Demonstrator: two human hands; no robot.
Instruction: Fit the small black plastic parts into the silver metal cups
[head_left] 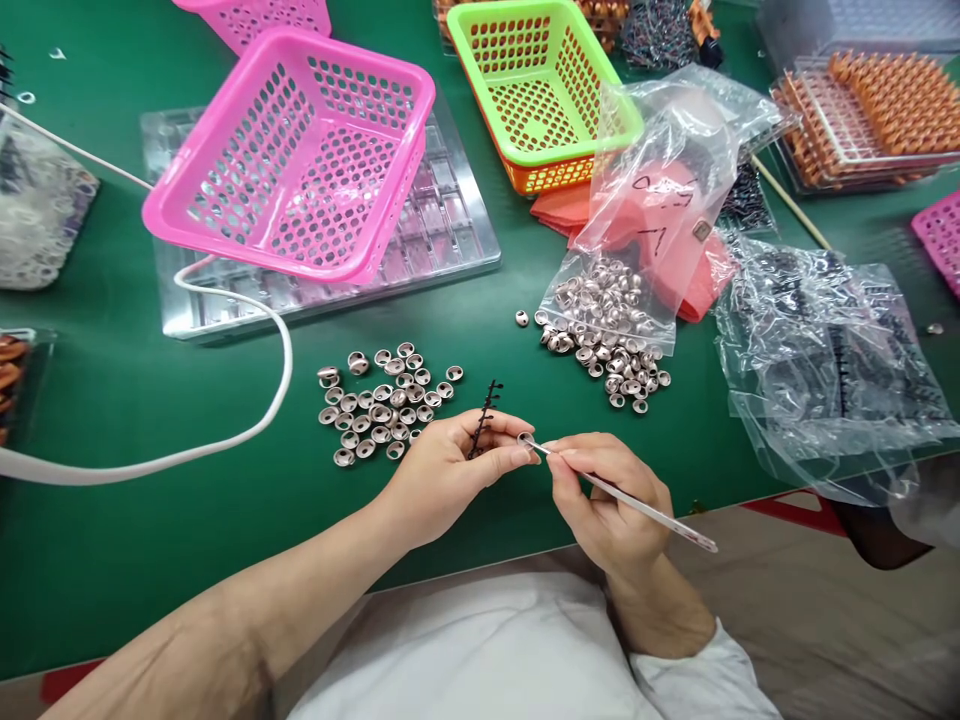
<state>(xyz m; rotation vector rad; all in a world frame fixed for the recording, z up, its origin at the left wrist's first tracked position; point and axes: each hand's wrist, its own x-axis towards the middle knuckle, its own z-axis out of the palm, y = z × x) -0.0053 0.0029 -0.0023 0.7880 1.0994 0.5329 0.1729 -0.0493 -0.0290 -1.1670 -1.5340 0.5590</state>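
Note:
Near the table's front edge, my left hand (457,465) pinches a small silvery ring (526,439) between thumb and fingertips. A black toothed strip (486,415) also sticks up from this hand. My right hand (619,495) is closed round a thin metal tool (649,510), whose tip touches the ring. Left of the hands lies a loose group of small metal rings (381,411). More metal rings (630,372) spill from a clear bag (660,200) beyond my right hand.
A pink basket (300,265) rests on a clear tray (465,215), with a white cable (285,360) curving beside it. Behind stands a green basket (555,155). Plastic bags (825,350) lie at the right, below orange parts (900,100). The table (225,530) is green.

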